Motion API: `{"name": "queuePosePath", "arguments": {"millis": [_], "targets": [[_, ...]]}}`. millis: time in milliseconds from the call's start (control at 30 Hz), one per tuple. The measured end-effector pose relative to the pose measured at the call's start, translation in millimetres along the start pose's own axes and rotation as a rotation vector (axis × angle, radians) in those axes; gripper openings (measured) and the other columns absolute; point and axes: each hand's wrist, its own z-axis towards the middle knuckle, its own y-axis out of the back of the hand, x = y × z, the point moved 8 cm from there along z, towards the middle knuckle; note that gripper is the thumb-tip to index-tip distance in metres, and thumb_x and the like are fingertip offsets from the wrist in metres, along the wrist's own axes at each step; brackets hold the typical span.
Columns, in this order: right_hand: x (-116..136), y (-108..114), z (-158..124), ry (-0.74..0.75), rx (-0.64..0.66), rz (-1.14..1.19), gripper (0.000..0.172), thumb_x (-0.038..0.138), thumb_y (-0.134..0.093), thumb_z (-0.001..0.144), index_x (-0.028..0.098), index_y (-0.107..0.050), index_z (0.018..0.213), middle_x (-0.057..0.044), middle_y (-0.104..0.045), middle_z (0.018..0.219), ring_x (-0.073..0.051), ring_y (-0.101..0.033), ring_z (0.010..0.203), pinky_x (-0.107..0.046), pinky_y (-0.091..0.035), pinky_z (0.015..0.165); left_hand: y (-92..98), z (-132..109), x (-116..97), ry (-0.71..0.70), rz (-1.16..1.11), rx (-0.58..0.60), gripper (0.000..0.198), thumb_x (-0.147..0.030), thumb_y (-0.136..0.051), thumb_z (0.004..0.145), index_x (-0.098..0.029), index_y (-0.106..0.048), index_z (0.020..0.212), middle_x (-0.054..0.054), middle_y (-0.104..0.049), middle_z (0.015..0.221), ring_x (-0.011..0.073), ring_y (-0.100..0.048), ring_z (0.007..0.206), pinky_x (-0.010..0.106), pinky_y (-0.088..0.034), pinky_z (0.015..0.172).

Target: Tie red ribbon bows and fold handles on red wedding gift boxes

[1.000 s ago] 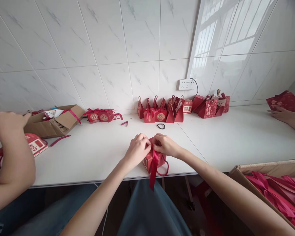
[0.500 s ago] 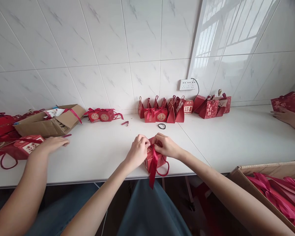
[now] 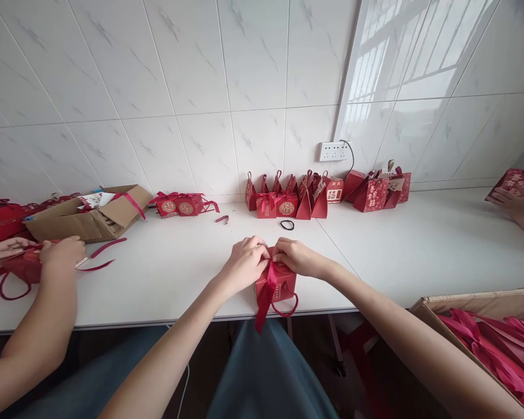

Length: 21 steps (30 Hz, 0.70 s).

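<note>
At the table's front edge stands a small red gift box [image 3: 283, 286] with a twisted cord handle [image 3: 288, 313] drooping from its right side. A red satin ribbon [image 3: 268, 291] lies over its top, and one tail hangs down the front past the table edge. My left hand [image 3: 247, 261] pinches the ribbon at the top of the box, fingers curled. From the other side my right hand [image 3: 297, 256] pinches it too, fingertips close to the left ones. The part of the ribbon between my fingertips is mostly hidden.
Several red gift boxes [image 3: 286, 205] line the wall, with a black hair tie [image 3: 287, 224] before them. A cardboard box [image 3: 87, 218] stands left, beside a co-worker's hands [image 3: 63, 253]. Another carton [image 3: 471, 299] of ribboned boxes is right. Another person's hand [image 3: 517, 203] touches a red bag.
My hands keep their pinch and shift slightly; the box has turned a little and the ribbon tail swung left. The left co-worker's hand drew back to a red box; the right person's hand moved.
</note>
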Motion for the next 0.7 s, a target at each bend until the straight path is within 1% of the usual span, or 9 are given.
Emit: {"name": "queuePosePath", "arguments": {"millis": [100,167,233,333,467,600,700], "targets": [[0,1,-2,0.013,-0.015,-0.012,0.018,0.004,-0.047,0.084,0.016,-0.056,0.073,-0.004,-0.058,0.081,-0.012,-0.054,0.068,-0.024,-0.044,0.065,3.4,-1,-1,-0.019,-0.020,-0.080,0.016,-0.011,-0.051,0.083,-0.020,-0.061,0.074,0.004,-0.059,0.099,0.0211,-0.057,0.098,0.042,-0.044,0.092],[2,3,-4,0.031,-0.036,-0.020,0.017,0.008,-0.048,0.086,0.016,-0.057,0.074,-0.004,-0.057,0.080,-0.013,-0.054,0.068,-0.024,-0.044,0.065,4.6,-5,2,0.002,-0.079,-0.139,0.015,-0.012,-0.051,0.082,-0.019,-0.062,0.076,0.004,-0.058,0.099,0.0197,-0.058,0.096,0.040,-0.046,0.091],[5,3,-6,0.067,-0.044,-0.028,0.014,0.011,-0.050,0.086,0.017,-0.057,0.075,-0.004,-0.057,0.080,-0.012,-0.054,0.068,-0.024,-0.044,0.065,3.8,-8,6,0.027,-0.139,-0.164,0.012,-0.012,-0.053,0.081,-0.019,-0.061,0.076,0.004,-0.058,0.098,0.0191,-0.058,0.095,0.039,-0.047,0.090],[5,2,-5,0.070,-0.048,-0.015,0.011,0.009,-0.056,0.080,0.017,-0.059,0.073,-0.002,-0.056,0.077,-0.011,-0.052,0.064,-0.022,-0.043,0.062,2.3,-9,8,0.046,-0.184,-0.158,0.009,-0.012,-0.057,0.078,-0.019,-0.060,0.073,0.004,-0.058,0.097,0.0193,-0.058,0.095,0.040,-0.047,0.091],[-4,3,-4,-0.007,-0.115,0.011,0.014,0.002,-0.058,0.070,0.016,-0.058,0.066,0.000,-0.055,0.073,-0.009,-0.050,0.058,-0.021,-0.042,0.057,2.6,-6,9,0.108,-0.122,-0.130,0.007,-0.012,-0.060,0.075,-0.019,-0.058,0.075,0.005,-0.056,0.099,0.0214,-0.056,0.099,0.040,-0.047,0.090],[-7,4,-8,-0.057,-0.180,0.027,0.014,0.003,-0.057,0.070,0.016,-0.058,0.064,0.000,-0.055,0.071,-0.008,-0.049,0.055,-0.020,-0.041,0.055,0.9,-4,12,0.184,-0.015,-0.092,0.005,-0.016,-0.059,0.077,-0.018,-0.057,0.072,0.006,-0.054,0.097,0.0239,-0.054,0.097,0.042,-0.046,0.087],[-7,4,-10,-0.070,-0.182,0.038,0.015,0.006,-0.058,0.073,0.016,-0.058,0.062,0.001,-0.056,0.069,-0.008,-0.050,0.055,-0.021,-0.041,0.055,-3.2,-1,10,0.167,-0.055,-0.069,0.010,-0.014,-0.055,0.078,-0.019,-0.058,0.071,0.005,-0.055,0.096,0.0233,-0.053,0.098,0.042,-0.046,0.089]]}}
